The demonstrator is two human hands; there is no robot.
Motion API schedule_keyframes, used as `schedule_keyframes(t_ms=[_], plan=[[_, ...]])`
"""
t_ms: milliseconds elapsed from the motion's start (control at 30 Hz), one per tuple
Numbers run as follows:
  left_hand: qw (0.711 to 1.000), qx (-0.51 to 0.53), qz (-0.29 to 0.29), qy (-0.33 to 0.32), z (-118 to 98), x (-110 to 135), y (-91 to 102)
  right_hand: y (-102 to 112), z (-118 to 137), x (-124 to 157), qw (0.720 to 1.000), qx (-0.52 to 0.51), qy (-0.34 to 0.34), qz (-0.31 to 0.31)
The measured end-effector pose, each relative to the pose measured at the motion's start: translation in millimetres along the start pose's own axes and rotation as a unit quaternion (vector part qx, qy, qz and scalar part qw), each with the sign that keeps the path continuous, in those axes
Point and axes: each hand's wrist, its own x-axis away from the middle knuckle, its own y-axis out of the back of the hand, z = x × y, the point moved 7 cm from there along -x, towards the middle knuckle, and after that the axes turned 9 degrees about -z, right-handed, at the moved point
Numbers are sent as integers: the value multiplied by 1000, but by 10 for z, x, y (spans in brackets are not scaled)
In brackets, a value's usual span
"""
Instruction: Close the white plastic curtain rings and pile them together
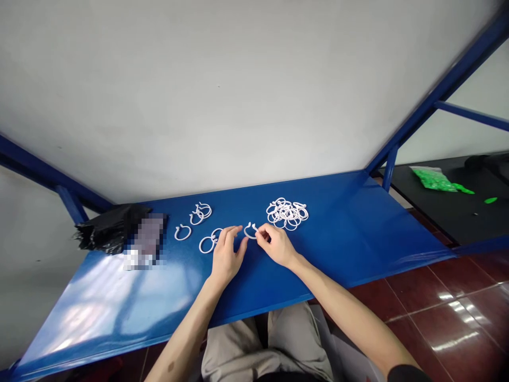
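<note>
My right hand [277, 244] pinches one end of a white open ring [249, 234], a C-shaped loop with small knobs at its two ends. Just left of that ring is my left hand [227, 255], its thumb and fingers apart and nothing seen between them. Partly behind the left hand lie a couple of white rings [206, 251] that touch or overlap. Beyond my right hand sits a pile of tangled white rings [287, 213]. Farther left are a small group of similar rings [201, 212] and a single open ring [183, 238].
All this lies on a blue table [330, 239] against a pale wall [238, 106]. A black plastic bag [113, 228] and a blurred-out item [147, 239] occupy its left end. To the right, a black table [469, 212] carries a bag of green pieces [432, 179].
</note>
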Motion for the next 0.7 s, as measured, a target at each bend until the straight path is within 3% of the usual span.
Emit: schedule_keyframes(t_ms=[133,500,700], plan=[[997,1,67,29,48,33,-118,-28,17,23,999,25,20,17],[997,3,60,48,75,14,-139,-29,8,31,998,36,39,13],[997,12,67,34,43,73,-175,-98,67,97,983,106,147,19]])
